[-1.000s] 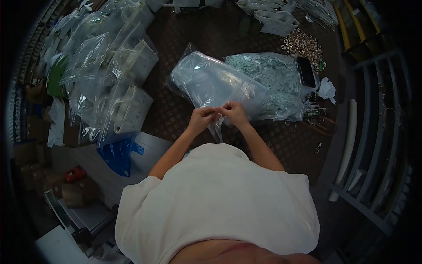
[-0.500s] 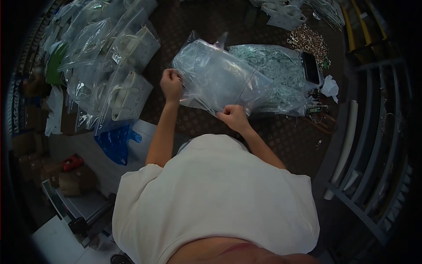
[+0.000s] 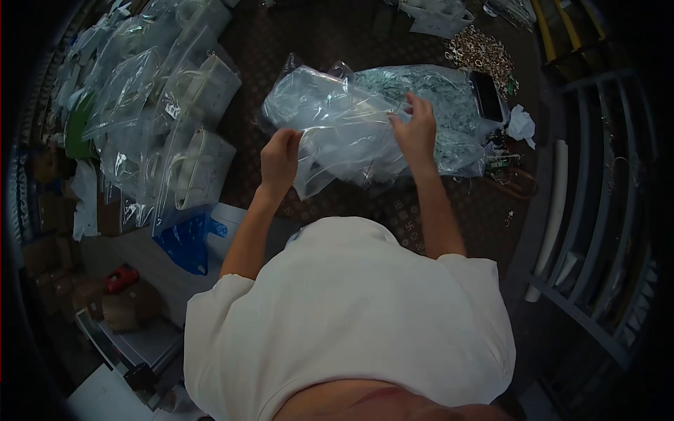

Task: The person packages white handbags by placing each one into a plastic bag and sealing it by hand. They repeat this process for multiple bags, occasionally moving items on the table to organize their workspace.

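Note:
Clear plastic bags (image 3: 344, 151) lie in a loose, shiny stack in front of me. My left hand (image 3: 280, 160) pinches the near left edge of the top plastic bag. At the right end of that same raised edge is my right hand (image 3: 415, 130), its thumb against the film and its fingers curled above. The edge stretches almost straight between both hands. Beneath and to the right rests a large clear bag full of small greenish-white packets (image 3: 456, 123), partly covered by the stack and my right hand.
White handbags in clear plastic (image 3: 200, 165) are heaped at the left. A blue plastic bag (image 3: 188, 242) hangs by the table's left edge. To the right are a phone (image 3: 487, 97), crumpled white tissue (image 3: 521, 126), a pile of gold-coloured metal pieces (image 3: 481, 52) and a metal rack (image 3: 597, 210).
My right hand has moved up and right from the bag's near edge. My left hand is slightly lower and further right. The top bag's edge is now lifted and folded back.

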The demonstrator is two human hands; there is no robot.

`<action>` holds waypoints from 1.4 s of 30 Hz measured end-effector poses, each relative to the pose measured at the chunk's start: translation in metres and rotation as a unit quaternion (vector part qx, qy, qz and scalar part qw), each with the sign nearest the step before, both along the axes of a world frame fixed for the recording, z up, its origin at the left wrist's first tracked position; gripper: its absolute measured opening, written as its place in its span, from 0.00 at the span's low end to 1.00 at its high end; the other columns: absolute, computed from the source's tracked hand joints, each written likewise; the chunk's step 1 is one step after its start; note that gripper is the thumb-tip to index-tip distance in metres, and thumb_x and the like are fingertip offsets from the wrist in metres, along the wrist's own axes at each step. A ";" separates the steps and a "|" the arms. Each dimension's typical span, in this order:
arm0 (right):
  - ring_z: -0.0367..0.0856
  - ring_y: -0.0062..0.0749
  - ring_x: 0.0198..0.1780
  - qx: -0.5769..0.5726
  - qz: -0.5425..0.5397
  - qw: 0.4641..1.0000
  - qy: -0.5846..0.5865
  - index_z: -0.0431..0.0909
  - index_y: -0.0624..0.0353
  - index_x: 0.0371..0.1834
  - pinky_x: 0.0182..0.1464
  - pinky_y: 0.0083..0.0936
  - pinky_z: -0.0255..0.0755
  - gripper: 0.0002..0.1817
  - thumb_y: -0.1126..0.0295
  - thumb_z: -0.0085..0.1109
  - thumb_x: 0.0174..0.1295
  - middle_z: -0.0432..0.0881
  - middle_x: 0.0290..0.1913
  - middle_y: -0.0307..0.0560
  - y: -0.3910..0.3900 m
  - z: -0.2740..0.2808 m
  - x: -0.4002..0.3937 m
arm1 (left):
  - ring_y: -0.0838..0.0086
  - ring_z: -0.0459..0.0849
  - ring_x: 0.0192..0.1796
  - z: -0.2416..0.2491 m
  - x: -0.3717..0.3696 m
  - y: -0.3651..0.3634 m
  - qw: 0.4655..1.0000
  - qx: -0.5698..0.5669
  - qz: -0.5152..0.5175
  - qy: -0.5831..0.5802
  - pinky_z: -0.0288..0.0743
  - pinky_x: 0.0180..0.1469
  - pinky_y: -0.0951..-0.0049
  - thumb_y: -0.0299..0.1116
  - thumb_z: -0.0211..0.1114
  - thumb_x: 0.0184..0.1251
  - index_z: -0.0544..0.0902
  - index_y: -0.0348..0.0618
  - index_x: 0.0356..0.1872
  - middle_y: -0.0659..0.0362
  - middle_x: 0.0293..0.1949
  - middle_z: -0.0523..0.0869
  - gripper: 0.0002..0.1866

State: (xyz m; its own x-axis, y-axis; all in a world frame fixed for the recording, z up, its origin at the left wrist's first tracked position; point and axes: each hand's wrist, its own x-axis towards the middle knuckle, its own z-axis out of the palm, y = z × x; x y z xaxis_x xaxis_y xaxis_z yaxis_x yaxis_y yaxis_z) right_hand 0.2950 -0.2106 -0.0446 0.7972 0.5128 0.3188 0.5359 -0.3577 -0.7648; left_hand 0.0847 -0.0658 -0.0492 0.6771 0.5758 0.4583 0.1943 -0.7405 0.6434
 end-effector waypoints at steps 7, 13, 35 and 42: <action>0.76 0.39 0.43 -0.120 0.450 0.875 -0.130 0.73 0.58 0.46 0.48 0.34 0.67 0.21 0.69 0.64 0.46 0.77 0.37 0.47 0.003 -0.007 -0.087 | 0.87 0.64 0.17 0.001 0.040 0.021 0.871 -0.461 0.049 -0.161 0.57 0.19 0.85 0.36 0.52 0.69 0.73 0.42 0.32 0.68 0.19 0.69 0.09; 0.77 0.37 0.36 0.187 0.341 0.906 -0.168 0.77 0.60 0.37 0.41 0.32 0.72 0.11 0.77 0.61 0.48 0.79 0.36 0.47 -0.001 0.014 -0.051 | 0.89 0.59 0.18 0.028 0.055 0.073 0.846 -0.445 0.139 -0.260 0.52 0.18 0.86 0.38 0.51 0.70 0.70 0.45 0.28 0.71 0.18 0.65 0.11; 0.73 0.42 0.50 0.384 -0.089 0.754 0.525 0.67 0.56 0.55 0.46 0.47 0.71 0.19 0.73 0.51 0.59 0.72 0.52 0.48 0.076 -0.096 0.238 | 0.82 0.69 0.21 -0.015 0.056 0.042 0.970 -0.227 0.076 0.044 0.63 0.23 0.79 0.27 0.61 0.61 0.78 0.34 0.33 0.60 0.20 0.75 0.06; 0.78 0.33 0.42 0.256 -0.074 0.756 0.598 0.68 0.65 0.52 0.41 0.28 0.75 0.19 0.75 0.53 0.55 0.77 0.44 0.47 -0.104 -0.048 0.114 | 0.86 0.69 0.24 -0.015 0.049 0.048 0.966 -0.246 0.075 0.000 0.63 0.26 0.83 0.29 0.59 0.63 0.79 0.33 0.35 0.62 0.22 0.77 0.07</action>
State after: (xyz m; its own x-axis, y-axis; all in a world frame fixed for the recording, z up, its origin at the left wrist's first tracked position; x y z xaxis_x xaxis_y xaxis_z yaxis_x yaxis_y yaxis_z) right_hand 0.4093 -0.3150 -0.0926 0.7090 0.4427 -0.5489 -0.6649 0.1603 -0.7295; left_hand 0.1340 -0.0173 -0.0642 0.5683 0.8161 0.1047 0.2757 -0.3088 0.9103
